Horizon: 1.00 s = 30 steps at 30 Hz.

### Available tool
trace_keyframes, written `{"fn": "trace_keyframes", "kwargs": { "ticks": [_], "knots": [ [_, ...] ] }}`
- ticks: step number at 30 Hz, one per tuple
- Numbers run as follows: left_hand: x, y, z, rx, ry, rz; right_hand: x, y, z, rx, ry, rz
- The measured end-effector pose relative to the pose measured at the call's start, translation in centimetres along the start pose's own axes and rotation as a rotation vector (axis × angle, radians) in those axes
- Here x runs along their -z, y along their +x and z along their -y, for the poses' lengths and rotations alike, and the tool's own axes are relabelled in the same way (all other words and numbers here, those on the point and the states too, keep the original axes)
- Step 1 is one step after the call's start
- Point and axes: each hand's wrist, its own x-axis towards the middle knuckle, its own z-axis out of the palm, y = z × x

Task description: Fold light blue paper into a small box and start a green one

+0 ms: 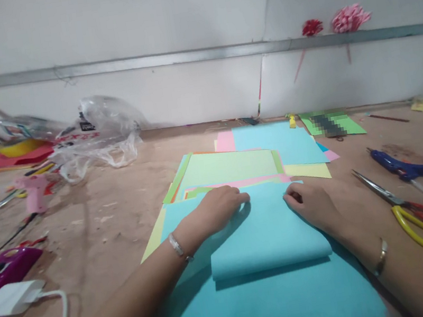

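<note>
A light blue sheet of paper (pixel 267 235) is bent over on itself, with a rounded fold facing me and its far edge between my hands. My left hand (pixel 223 208) has its fingers curled at the sheet's far left part, the thumb pointing right along the edge. At the far right corner my right hand (pixel 310 203) pinches the paper, fingers curled in. Beneath lies another blue sheet (pixel 282 302), on top of pale green and other coloured sheets. Beyond my hands sits a stack with a pale green sheet (pixel 232 165) uppermost.
Scissors (pixel 407 202) with yellow and red handles and a blue glue gun (pixel 405 162) lie at right. On the left are a pink glue gun (pixel 34 192), a purple power strip (pixel 12 268), a white charger (pixel 12 298) and a plastic bag (pixel 99 136). Paper flowers (pixel 350 18) hang on the wall rail.
</note>
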Motion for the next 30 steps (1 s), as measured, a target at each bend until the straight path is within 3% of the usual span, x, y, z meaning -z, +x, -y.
{"fn": "trace_keyframes", "kwargs": {
  "ticks": [3, 7, 12, 18, 21, 24, 27, 30],
  "knots": [
    [0.5, 0.3, -0.1, -0.087, 0.037, 0.063, 0.1, 0.0, 0.0, 0.009, -0.008, 0.006],
    [1.3, 1.6, -1.4, -0.042, 0.065, 0.134, 0.2, 0.0, 0.1, 0.018, -0.016, 0.019],
    [-0.1, 3.4, -3.4, 0.001, 0.095, 0.078, 0.3, -0.1, 0.1, 0.013, -0.030, 0.031],
    [-2.5, 2.8, -2.1, -0.080, 0.113, 0.011, 0.1, -0.1, 0.2, -0.004, -0.052, 0.032],
    [-2.2, 2.9, -1.2, -0.124, 0.064, 0.040, 0.0, -0.1, 0.2, -0.022, -0.079, 0.025],
    [-0.9, 3.7, -0.9, -0.130, -0.024, 0.167, 0.6, -0.2, 0.5, -0.016, -0.133, 0.017],
    [0.1, 4.2, -0.9, -0.093, -0.065, 0.257, 2.3, -0.4, 1.6, 0.076, -0.208, 0.041],
    [0.5, 4.3, -1.2, -0.051, -0.070, 0.274, 3.8, -0.4, 3.2, 0.332, -0.335, 0.225]
  ]
}}
